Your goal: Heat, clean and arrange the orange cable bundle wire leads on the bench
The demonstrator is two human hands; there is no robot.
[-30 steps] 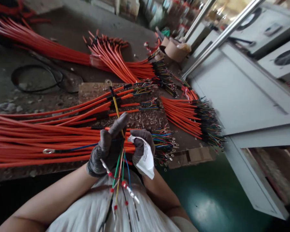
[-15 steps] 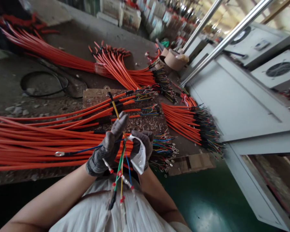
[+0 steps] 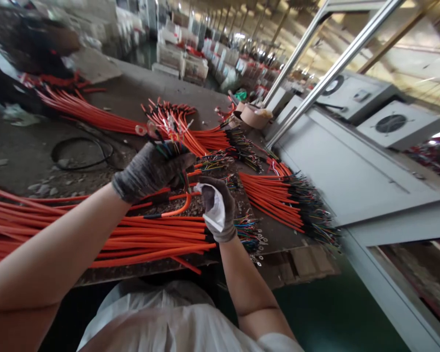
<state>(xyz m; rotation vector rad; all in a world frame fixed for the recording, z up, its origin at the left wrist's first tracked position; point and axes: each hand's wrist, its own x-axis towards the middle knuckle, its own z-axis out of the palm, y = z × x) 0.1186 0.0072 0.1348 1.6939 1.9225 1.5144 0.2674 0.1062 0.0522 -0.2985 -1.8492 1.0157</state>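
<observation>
- Bare bench top (image 3: 25,151) open at far left, crossed only by a black cable loop (image 3: 81,154).
- Near edge blocked by orange cable bundles (image 3: 139,239) lying side by side.
- Right side closed by grey metal cabinet (image 3: 352,176) and slanted steel rails (image 3: 315,78).
- Tape rolls (image 3: 254,116) at far end.

Both hands wear grey knitted cloth gloves, matt and coarse: the left hand (image 3: 152,168) grips smooth orange plastic-sheathed cables (image 3: 161,239); the right hand (image 3: 217,208) holds white crumpled paper (image 3: 214,212). Beneath the cables, the tabletop (image 3: 29,151) looks rough and gritty.
</observation>
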